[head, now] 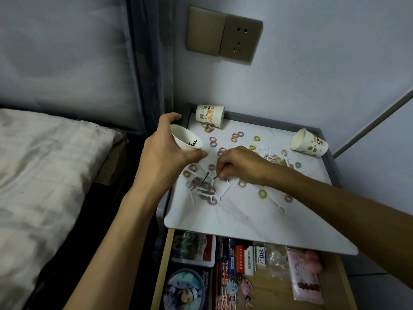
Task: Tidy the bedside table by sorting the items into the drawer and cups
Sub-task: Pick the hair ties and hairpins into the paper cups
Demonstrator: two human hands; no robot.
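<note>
My left hand [165, 151] grips a white paper cup [186, 137], tilted toward me above the table's left edge, with black hairpins inside. My right hand [239, 165] reaches down onto the white bedside tabletop [245, 220] and its fingertips pinch at a small item, which I cannot make out. A black hairpin [204, 179] lies just left of those fingers. Small pastel hair ties [213, 141] and white floss picks [268, 148] are scattered over the top. A second cup [209, 115] stands upside down at the back. A third [309, 143] lies on its side at the right.
The wooden drawer [162, 271] below the tabletop is pulled open and holds cards, boxes, packets and a pink pouch [306, 278]. A bed [44, 166] lies to the left. The wall behind carries a switch and socket plate [223, 35].
</note>
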